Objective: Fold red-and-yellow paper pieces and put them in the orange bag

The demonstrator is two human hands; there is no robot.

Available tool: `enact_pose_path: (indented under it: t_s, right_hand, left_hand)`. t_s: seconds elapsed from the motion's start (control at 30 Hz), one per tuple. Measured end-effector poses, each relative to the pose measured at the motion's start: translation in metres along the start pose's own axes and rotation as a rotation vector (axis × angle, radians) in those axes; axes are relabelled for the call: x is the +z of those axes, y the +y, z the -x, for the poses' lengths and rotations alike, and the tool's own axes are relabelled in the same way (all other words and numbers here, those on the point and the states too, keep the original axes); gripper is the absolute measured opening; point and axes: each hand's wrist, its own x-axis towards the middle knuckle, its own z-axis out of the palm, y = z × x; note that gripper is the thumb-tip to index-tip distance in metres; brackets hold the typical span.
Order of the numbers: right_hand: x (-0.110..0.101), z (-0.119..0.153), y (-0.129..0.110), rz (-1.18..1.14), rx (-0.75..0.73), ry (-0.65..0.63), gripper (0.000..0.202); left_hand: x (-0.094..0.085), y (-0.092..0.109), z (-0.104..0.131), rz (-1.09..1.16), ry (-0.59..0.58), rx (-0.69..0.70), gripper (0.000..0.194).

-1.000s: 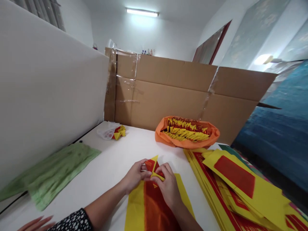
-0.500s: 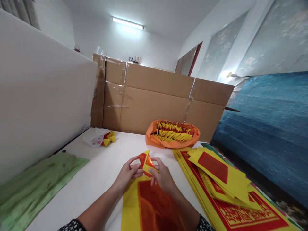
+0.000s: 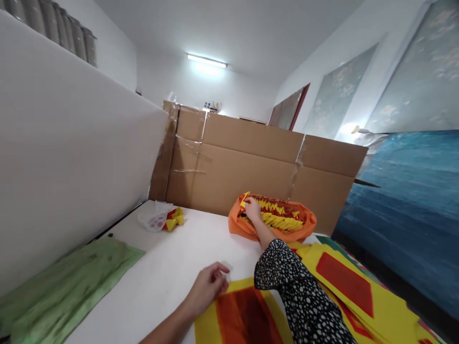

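Your R hand (image 3: 253, 210) is out at the L end of the orange bag (image 3: 235, 223), fingers closed on one folded piece (image 3: 244, 201), yellow w/ red, a corner pointing up. Piece is at the rim, not let go yet; can't tell if it touches those inside. Your L hand (image 3: 210, 283) is just by the top L corner of the flat sheet (image 3: 234, 313), fingers loosely curled, thumb & index apart, nothing seen in them. Can't tell if it touches the sheet.

Done, as far as shown: folded rows (image 3: 281, 220) packed close in the bag, approx. two lines, too many to count. Few more folded bits (image 3: 174, 220) by the clear bag (image 3: 153, 220), far L of the counter (image 3: 179, 258).

Left: R hand's piece unreleased. Flat sheet in front of you, no folds made that I can see. Pile (image 3: 389, 298) of yellow/red sheets to your R, also flat, partly behind your sleeve (image 3: 304, 286); qty unclear. By these, work's well along, not finished.
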Motion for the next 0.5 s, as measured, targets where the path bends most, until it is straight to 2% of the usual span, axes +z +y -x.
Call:
enact_pose_path:
  t_s: [0.07, 0.1, 0.13, 0.2, 0.3, 0.5]
  right_hand:
    - [0.012, -0.008, 0.012, 0.018, -0.003, 0.015, 0.031]
    - [0.015, -0.011, 0.019, 0.028, -0.002, 0.027, 0.030]
    - [0.016, -0.013, 0.026, 0.038, 0.003, 0.042, 0.029]
    - [0.016, -0.017, 0.041, 0.057, 0.012, 0.075, 0.029]
    - [0.012, -0.017, 0.062, 0.085, 0.009, 0.117, 0.030]
    - [0.005, -0.003, 0.087, 0.165, -0.014, 0.108, 0.031]
  left_hand:
    - [-0.003, 0.005, 0.010, -0.268, -0.143, 0.130, 0.041]
    - [-0.004, 0.008, 0.015, -0.403, -0.238, 0.173, 0.053]
    - [-0.005, 0.012, 0.020, -0.523, -0.337, 0.195, 0.063]
    - [-0.005, 0.017, 0.026, -0.684, -0.484, 0.192, 0.068]
    - [-0.005, 0.018, 0.027, -0.747, -0.543, 0.164, 0.059]
    - [-0.011, -0.001, 0.020, -0.708, -0.568, 0.192, 0.089]
